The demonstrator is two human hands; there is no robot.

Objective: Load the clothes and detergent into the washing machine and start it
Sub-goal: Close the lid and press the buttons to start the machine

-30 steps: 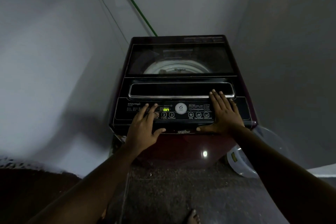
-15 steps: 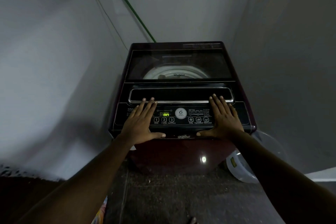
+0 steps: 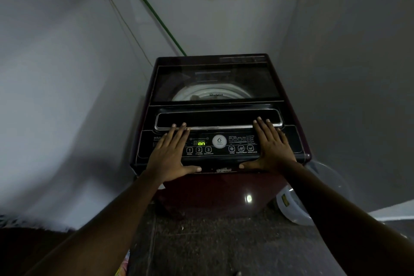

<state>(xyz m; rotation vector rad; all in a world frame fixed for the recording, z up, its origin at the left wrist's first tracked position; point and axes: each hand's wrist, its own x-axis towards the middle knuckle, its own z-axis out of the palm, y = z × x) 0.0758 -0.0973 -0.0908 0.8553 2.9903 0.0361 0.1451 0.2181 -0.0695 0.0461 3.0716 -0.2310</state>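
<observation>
Dim corner, centre frame: a person's left hand (image 3: 170, 154) and right hand (image 3: 272, 148) are resting flat and empty-palmed on the washing machine (image 3: 220, 163), its lid (image 3: 215, 80) closed.
Display (image 3: 201, 143) is glowing "on"; clothes and detergent cannot be seen; starting is likely calling for one fingertip on the Start/Pause button (image 3: 208, 149).

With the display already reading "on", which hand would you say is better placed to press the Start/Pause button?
Left, probably. The left hand lies flat right beside the Start/Pause button; the right hand lies farther off.
</observation>
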